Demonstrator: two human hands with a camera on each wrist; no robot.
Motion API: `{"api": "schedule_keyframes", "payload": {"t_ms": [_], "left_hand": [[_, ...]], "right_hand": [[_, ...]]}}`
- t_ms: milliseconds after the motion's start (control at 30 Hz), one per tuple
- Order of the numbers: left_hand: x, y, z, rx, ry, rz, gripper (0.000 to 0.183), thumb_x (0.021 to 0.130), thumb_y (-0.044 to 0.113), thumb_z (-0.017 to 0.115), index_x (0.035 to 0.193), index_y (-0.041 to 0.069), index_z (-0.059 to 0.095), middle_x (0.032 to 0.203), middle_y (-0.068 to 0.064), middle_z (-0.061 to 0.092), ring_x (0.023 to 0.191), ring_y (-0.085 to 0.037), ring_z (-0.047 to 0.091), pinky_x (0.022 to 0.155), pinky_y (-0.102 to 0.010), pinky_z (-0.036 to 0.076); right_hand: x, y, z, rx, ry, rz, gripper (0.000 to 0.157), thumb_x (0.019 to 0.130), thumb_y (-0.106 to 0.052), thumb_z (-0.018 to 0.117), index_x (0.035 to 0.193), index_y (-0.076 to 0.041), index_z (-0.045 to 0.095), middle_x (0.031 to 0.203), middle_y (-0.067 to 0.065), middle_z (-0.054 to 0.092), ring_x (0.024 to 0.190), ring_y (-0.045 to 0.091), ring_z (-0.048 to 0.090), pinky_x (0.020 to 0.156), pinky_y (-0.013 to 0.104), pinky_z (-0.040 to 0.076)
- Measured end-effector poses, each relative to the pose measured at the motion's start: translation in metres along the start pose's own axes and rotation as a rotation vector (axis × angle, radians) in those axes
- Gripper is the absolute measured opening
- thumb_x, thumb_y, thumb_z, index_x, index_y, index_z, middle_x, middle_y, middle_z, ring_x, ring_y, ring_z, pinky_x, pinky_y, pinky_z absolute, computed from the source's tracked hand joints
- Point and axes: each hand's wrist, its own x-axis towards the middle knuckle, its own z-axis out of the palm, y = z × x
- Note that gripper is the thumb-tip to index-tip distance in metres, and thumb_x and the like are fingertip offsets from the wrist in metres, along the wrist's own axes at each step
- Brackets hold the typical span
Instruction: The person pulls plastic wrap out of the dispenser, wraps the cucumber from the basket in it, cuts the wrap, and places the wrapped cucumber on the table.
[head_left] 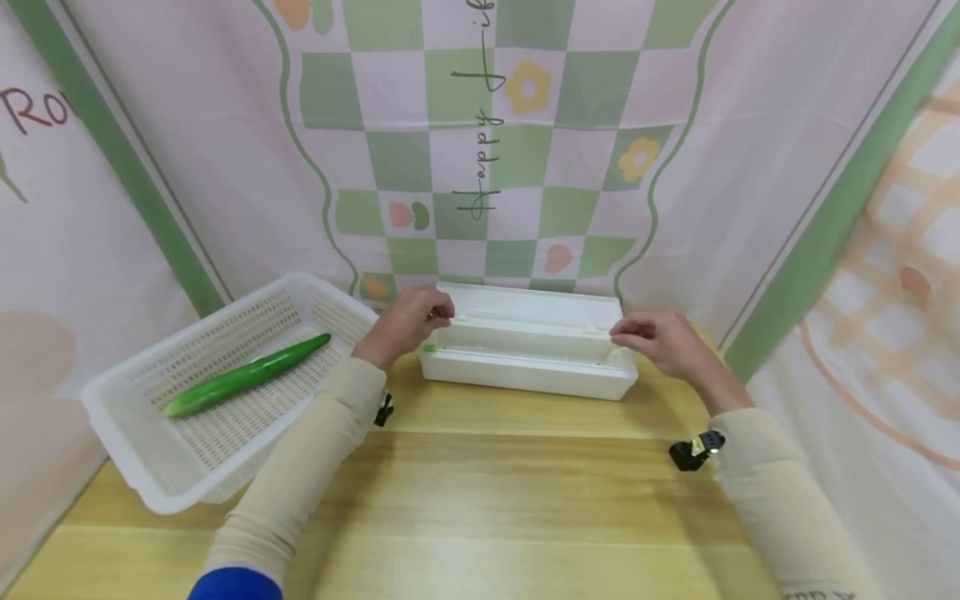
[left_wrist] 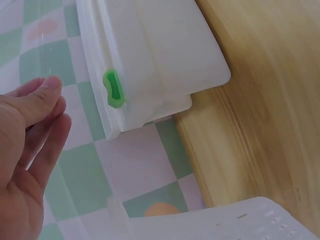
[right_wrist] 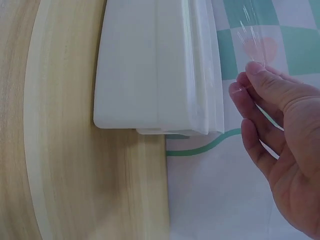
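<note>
A white cling film dispenser (head_left: 521, 375) stands against the back curtain with its lid (head_left: 532, 302) raised. Clear cling film (right_wrist: 248, 31) shows as thin creases near the fingertips in the right wrist view. My left hand (head_left: 408, 323) pinches the film between thumb and fingers, above the dispenser's left end. At the right end, my right hand (head_left: 663, 343) pinches the film's other side in the same way. A green slider (left_wrist: 114, 89) sits on the dispenser's edge near my left hand. The film between the hands is hard to make out.
A white plastic basket (head_left: 123, 400) with slotted walls stands on the left, holding a long green cucumber (head_left: 243, 379). Under everything is a wooden table (head_left: 480, 500). A patterned curtain (head_left: 525, 158) hangs directly behind the dispenser.
</note>
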Motion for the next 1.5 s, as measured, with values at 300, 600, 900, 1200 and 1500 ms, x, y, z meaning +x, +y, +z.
{"api": "schedule_keyframes", "payload": {"t_ms": [300,600,900,1200,1500], "left_hand": [[0.000,0.005,-0.002,0.004,0.078,-0.006,0.012,0.094,-0.001,0.075,0.105,0.001,0.079,0.104,-0.013,0.079,0.096,-0.026,0.076,0.088,-0.034,0.065],[-0.001,0.008,-0.008,0.009,0.120,0.037,0.011,0.091,-0.002,0.078,0.102,-0.001,0.080,0.101,-0.014,0.079,0.093,-0.026,0.076,0.085,-0.033,0.065],[-0.005,0.012,-0.016,0.032,0.102,0.075,0.010,0.092,-0.002,0.077,0.102,0.000,0.081,0.101,-0.014,0.079,0.093,-0.025,0.076,0.084,-0.032,0.065],[-0.005,0.020,-0.031,0.013,0.132,0.113,0.012,0.091,-0.004,0.077,0.102,0.000,0.081,0.103,-0.015,0.081,0.093,-0.026,0.078,0.083,-0.034,0.066],[-0.005,0.029,-0.045,0.038,0.148,0.122,0.011,0.093,0.000,0.077,0.103,0.002,0.082,0.103,-0.014,0.081,0.092,-0.025,0.079,0.082,-0.033,0.066]], "right_hand": [[-0.003,0.001,-0.006,-0.014,0.054,0.010,0.013,0.100,-0.010,0.073,0.109,-0.005,0.079,0.105,0.013,0.080,0.090,0.003,0.072,0.078,0.007,0.054],[-0.006,-0.006,-0.013,-0.044,0.080,0.008,0.013,0.100,-0.013,0.074,0.110,-0.006,0.080,0.108,0.015,0.080,0.096,0.027,0.075,0.076,0.007,0.053],[-0.009,-0.009,-0.014,-0.089,0.135,-0.062,0.011,0.099,-0.010,0.074,0.107,-0.007,0.081,0.103,0.013,0.081,0.092,0.032,0.077,0.074,0.009,0.053],[-0.008,-0.016,-0.025,-0.118,0.226,-0.147,0.010,0.096,-0.008,0.077,0.105,-0.009,0.082,0.098,0.010,0.082,0.084,-0.012,0.064,0.073,0.003,0.050],[-0.008,-0.027,-0.039,-0.153,0.240,-0.185,0.012,0.095,-0.005,0.078,0.104,-0.012,0.082,0.100,0.009,0.082,0.084,0.000,0.071,0.073,0.003,0.050]]}}
